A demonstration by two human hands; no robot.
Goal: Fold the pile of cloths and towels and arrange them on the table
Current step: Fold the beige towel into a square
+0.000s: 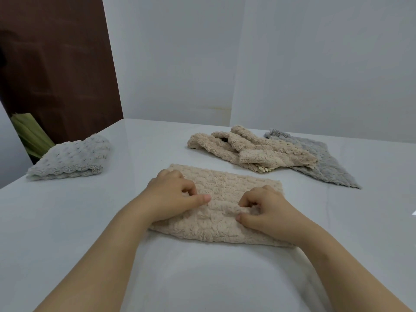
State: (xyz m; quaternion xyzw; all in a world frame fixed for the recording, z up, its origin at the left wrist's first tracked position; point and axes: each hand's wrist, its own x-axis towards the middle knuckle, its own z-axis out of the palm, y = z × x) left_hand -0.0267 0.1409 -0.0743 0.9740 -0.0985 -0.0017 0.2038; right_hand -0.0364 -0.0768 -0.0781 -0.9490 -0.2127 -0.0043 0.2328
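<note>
— Where is the beige cloth (209, 226)?

— Flat on the white desk (85, 221), in the middle and close to the person, long side running left to right. Both hands are on it.

— Gripping it or just resting?

— The left hand (173, 194) sits on the cloth's left part with its fingers curled into the fabric and the thumb stretched out to the right along a raised ridge. The right hand (265, 210) pinches that same ridge between thumb and curled fingers on the right part. The two hands are near each other but apart.

— What else is on the desk?

— Beyond the cloth to the right lies a loose pile (245, 149) of beige towels, rumpled, overlapping a grey cloth (333, 167) spread flat under its right side. Well apart, at the far left edge, a pale folded cloth (72, 156) lies on its own.

— And past the desk?

— A white wall (292, 64) behind, a dark brown panel (56, 64) at the left, and something green (29, 136) leaning at its foot.
</note>
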